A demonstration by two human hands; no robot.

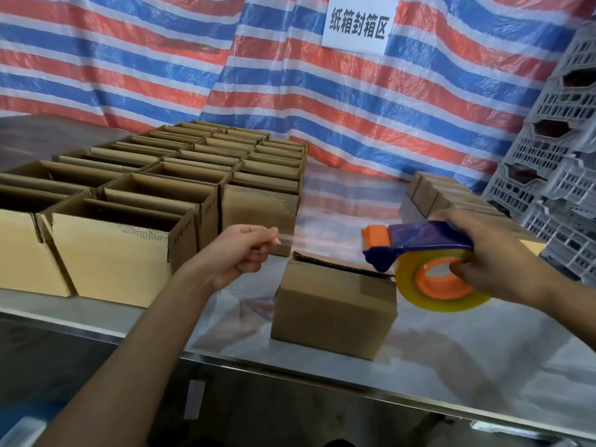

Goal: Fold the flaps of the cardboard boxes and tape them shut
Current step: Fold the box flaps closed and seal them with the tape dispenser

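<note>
- Left hand (238, 253): fingers curled in, thumb and forefinger pinching the free end of a strip of clear adhesive tape (319, 241). The hand grips nothing else.
- Right hand (503, 253): wrapped round a blue plastic tape dispenser with an orange front piece (429, 237). The fingers lie over the blue body and the fingertips reach the orange core of the yellowish tape roll (409, 285).
- The strip runs taut from the left-hand pinch to the dispenser's front, in the air just above the box and apart from it.
- Small brown cardboard box (335, 304): stands near the front edge of the shiny steel table (451, 366), between the two hands and below them. Its top flaps are folded down, and the seam shows as a dark gap with one flap edge slightly raised at the rear left corner.
- Rows of open-topped brown cardboard boxes (129, 221) stand on the table to the left, flaps upright and packed side by side.
- A row of closed cardboard boxes (429, 195) sits behind the right hand, near a stack of grey plastic crates (554, 175).
- Backdrop: a red, blue and white striped tarpaulin (129, 59) carrying a white paper sign (358, 24).
</note>
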